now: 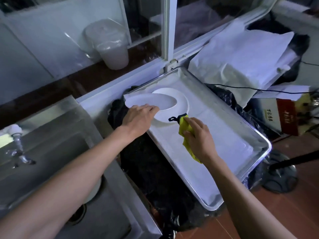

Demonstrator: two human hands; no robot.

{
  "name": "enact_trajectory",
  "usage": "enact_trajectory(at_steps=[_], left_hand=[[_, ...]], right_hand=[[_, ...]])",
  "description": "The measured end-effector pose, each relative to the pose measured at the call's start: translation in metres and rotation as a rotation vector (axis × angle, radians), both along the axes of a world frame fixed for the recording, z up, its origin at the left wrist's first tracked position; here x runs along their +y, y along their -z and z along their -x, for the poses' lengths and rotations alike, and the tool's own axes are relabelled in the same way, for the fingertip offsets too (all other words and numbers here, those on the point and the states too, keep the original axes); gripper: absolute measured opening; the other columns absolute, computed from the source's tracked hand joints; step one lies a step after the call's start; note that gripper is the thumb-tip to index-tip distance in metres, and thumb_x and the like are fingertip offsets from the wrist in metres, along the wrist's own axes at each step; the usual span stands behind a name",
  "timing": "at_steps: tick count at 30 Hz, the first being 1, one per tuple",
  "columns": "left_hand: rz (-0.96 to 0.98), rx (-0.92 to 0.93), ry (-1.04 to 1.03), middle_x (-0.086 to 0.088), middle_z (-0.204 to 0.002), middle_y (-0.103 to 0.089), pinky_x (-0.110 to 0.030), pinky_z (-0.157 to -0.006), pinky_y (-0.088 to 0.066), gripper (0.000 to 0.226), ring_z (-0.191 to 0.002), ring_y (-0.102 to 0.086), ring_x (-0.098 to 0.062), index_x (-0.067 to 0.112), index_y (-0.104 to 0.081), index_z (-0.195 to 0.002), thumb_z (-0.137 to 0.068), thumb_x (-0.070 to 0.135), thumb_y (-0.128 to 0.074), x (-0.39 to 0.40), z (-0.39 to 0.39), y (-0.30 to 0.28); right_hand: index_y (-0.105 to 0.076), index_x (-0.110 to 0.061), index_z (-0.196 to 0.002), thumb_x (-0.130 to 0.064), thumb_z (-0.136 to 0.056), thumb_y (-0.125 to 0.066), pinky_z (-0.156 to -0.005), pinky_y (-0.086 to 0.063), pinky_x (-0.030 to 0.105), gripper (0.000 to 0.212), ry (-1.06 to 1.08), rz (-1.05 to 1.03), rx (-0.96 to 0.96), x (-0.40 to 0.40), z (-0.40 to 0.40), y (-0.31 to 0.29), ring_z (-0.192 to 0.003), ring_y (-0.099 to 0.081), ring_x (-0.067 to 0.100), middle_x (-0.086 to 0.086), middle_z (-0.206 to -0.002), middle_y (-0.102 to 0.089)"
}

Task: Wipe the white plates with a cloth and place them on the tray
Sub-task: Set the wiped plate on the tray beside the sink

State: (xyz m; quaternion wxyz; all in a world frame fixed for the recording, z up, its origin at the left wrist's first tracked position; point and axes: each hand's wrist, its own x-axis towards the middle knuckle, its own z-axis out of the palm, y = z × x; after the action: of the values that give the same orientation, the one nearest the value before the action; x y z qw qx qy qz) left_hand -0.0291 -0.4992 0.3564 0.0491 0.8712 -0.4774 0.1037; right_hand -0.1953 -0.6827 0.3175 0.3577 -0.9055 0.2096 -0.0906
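Observation:
A metal tray (255, 140) lined with white paper lies in the middle of the view. At its far left end a white plate (183, 100) rests flat. My left hand (139, 118) grips a second white plate (155, 101) by its near edge and holds it tilted just over the resting one. My right hand (198, 137) grips a yellow cloth (185, 130) with a black loop, above the tray beside the plates.
A steel sink (51, 152) with a tap (17, 137) is at the left. Black plastic (155, 178) covers the surface under the tray. White paper sheets (241, 54) and a carton lie at the right. A plastic tub (110, 44) stands behind the glass.

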Motion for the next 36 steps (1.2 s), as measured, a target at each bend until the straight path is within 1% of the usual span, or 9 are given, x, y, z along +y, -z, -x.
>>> enact_trajectory(at_steps=[6,11,15,17,20,22,27,32,36], left_hand=[[-0.131,0.022,-0.008,-0.006,-0.116,-0.068,-0.045,-0.089,-0.049,0.045,-0.105,-0.063,-0.027,0.010,-0.058,-0.127,-0.087,-0.007,-0.047,-0.048,-0.011,0.021],[-0.177,0.032,-0.003,-0.005,-0.121,-0.068,-0.044,-0.087,-0.046,0.042,-0.110,-0.063,-0.027,0.011,-0.058,-0.127,-0.088,-0.002,-0.053,-0.068,-0.014,0.037],[-0.167,0.063,0.030,-0.006,-0.117,-0.071,-0.044,-0.081,-0.046,0.040,-0.106,-0.064,-0.029,0.010,-0.064,-0.119,-0.082,-0.003,-0.057,-0.075,-0.017,0.047],[-0.189,0.069,0.028,-0.005,-0.123,-0.069,-0.044,-0.084,-0.045,0.043,-0.113,-0.063,-0.029,0.011,-0.062,-0.123,-0.083,-0.001,-0.060,-0.078,-0.018,0.054],[-0.244,0.116,-0.013,-0.007,-0.147,-0.056,-0.047,-0.101,-0.041,0.049,-0.138,-0.049,-0.031,0.013,-0.053,-0.140,-0.092,0.001,-0.051,-0.082,-0.019,0.064],[-0.298,0.137,-0.029,-0.005,-0.157,-0.044,-0.048,-0.108,-0.037,0.055,-0.146,-0.038,-0.029,0.016,-0.043,-0.148,-0.095,0.002,-0.045,-0.085,-0.016,0.071],[-0.383,0.134,-0.034,-0.004,-0.164,-0.029,-0.052,-0.116,-0.029,0.063,-0.151,-0.024,-0.029,0.018,-0.028,-0.156,-0.096,0.004,-0.044,-0.087,-0.007,0.093],[-0.395,0.131,-0.047,-0.002,-0.167,-0.021,-0.050,-0.121,-0.019,0.064,-0.155,-0.014,-0.026,0.021,-0.023,-0.159,-0.099,0.007,-0.039,-0.085,-0.017,0.106],[-0.436,0.171,-0.048,0.000,-0.169,-0.014,-0.056,-0.121,-0.019,0.068,-0.156,-0.008,-0.025,0.023,-0.018,-0.161,-0.099,0.005,-0.042,-0.082,-0.017,0.115]], right_hand=[[-0.054,-0.024,-0.141,-0.017,-0.095,-0.059,-0.097,-0.046,0.043,0.047,0.050,-0.047,0.000,-0.024,-0.001,0.013,-0.123,-0.049,0.028,-0.005,-0.143,-0.051],[-0.053,-0.025,-0.142,-0.023,-0.097,-0.059,-0.098,-0.045,0.043,0.045,0.070,-0.064,0.014,-0.034,-0.002,0.022,-0.125,-0.048,0.026,-0.005,-0.146,-0.049],[-0.054,-0.026,-0.142,-0.023,-0.098,-0.059,-0.097,-0.047,0.044,0.045,0.061,-0.077,0.022,-0.038,-0.002,0.026,-0.125,-0.048,0.025,-0.006,-0.144,-0.050],[-0.053,-0.026,-0.142,-0.023,-0.098,-0.059,-0.099,-0.046,0.043,0.045,0.066,-0.076,0.029,-0.040,-0.002,0.029,-0.127,-0.046,0.024,-0.006,-0.145,-0.049],[-0.053,-0.025,-0.143,-0.023,-0.098,-0.060,-0.100,-0.045,0.043,0.046,0.067,-0.082,0.039,-0.043,-0.002,0.034,-0.128,-0.046,0.024,-0.005,-0.146,-0.049],[-0.052,-0.025,-0.143,-0.022,-0.097,-0.061,-0.099,-0.046,0.043,0.047,0.061,-0.085,0.040,-0.044,-0.002,0.037,-0.127,-0.046,0.024,-0.005,-0.145,-0.050],[-0.055,-0.024,-0.141,-0.023,-0.096,-0.063,-0.099,-0.045,0.042,0.045,0.063,-0.100,0.036,-0.042,-0.002,0.045,-0.125,-0.049,0.024,-0.005,-0.143,-0.052],[-0.055,-0.027,-0.139,-0.025,-0.096,-0.063,-0.095,-0.046,0.040,0.043,0.060,-0.105,0.053,-0.040,-0.002,0.052,-0.122,-0.049,0.023,-0.007,-0.141,-0.052],[-0.056,-0.026,-0.138,-0.024,-0.096,-0.063,-0.095,-0.046,0.039,0.043,0.062,-0.109,0.063,-0.037,-0.001,0.056,-0.121,-0.049,0.023,-0.008,-0.140,-0.053]])
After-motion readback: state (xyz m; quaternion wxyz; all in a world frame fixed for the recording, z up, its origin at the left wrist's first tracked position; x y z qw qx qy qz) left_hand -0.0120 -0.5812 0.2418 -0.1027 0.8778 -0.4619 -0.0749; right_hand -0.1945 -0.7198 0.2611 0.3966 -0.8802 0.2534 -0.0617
